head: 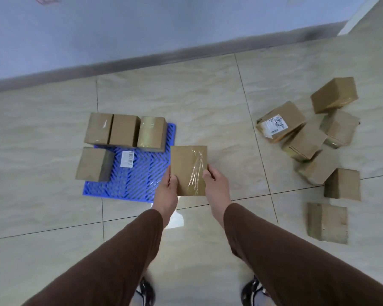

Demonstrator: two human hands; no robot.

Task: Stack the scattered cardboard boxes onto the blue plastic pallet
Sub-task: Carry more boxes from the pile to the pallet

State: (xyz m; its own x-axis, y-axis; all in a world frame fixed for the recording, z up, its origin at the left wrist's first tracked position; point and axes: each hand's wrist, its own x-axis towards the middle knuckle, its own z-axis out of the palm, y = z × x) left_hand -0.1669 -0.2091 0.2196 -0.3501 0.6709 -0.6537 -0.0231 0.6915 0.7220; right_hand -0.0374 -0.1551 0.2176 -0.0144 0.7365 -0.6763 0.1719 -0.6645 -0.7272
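While both arms reach forward and down in brown sleeves, the left hand (167,191) and right hand (216,184) grasp one box (187,168) between them, thumbs lying on its top face and fingers hidden beneath its near corners. The left hand clasps the near left edge, the right hand the near right edge beside a strip of clear tape. This box is held above the floor, over the right edge of the pallet (131,184), its far edge near the taped box (152,133) at the pallet's far right corner.

Four boxes already sit on the pallet: three in a row along the far edge, touching side by side, and a fourth box (93,163) at the left edge, overhanging it a little. A white label (127,159) lies on the bare blue grid. The middle, near and right parts of the pallet are uncovered.

Well apart to the right, a pile (314,138) of boxes lies tumbled on the tiled floor (197,102), some tilted against each other. Open tile separates pile and pallet, and a wall (142,25) runs behind.
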